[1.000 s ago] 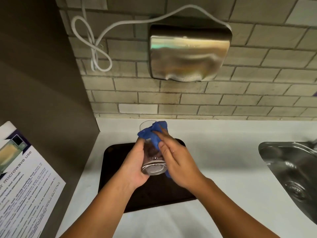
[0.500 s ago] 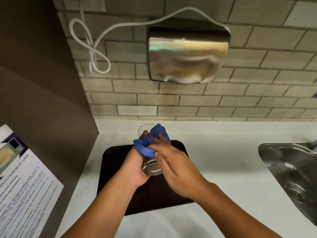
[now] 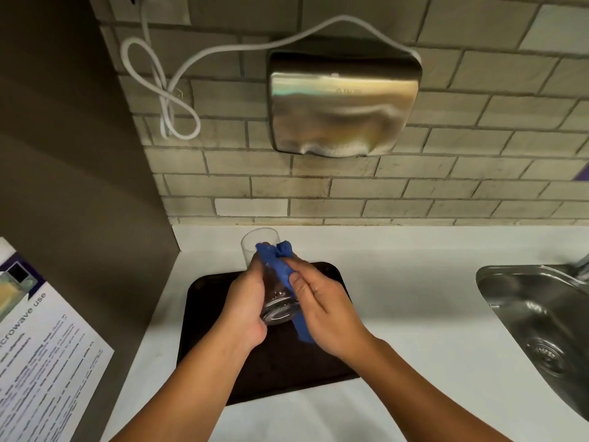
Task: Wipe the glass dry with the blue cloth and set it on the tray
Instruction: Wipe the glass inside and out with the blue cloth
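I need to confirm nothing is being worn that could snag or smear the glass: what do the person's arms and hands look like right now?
Both forearms are bare as far as the head view shows: no sleeves or cuffs in frame. The left hand and right hand wear no gloves, and no watch, bracelet or ring is visible on the parts that show. Fingernails look short and unpainted. No markings or bandages can be seen.

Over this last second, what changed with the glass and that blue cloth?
The right hand slid the blue cloth from the glass's rim down its side, so it now trails past the base. The left hand kept holding the glass tilted over the tray. Nothing was released.
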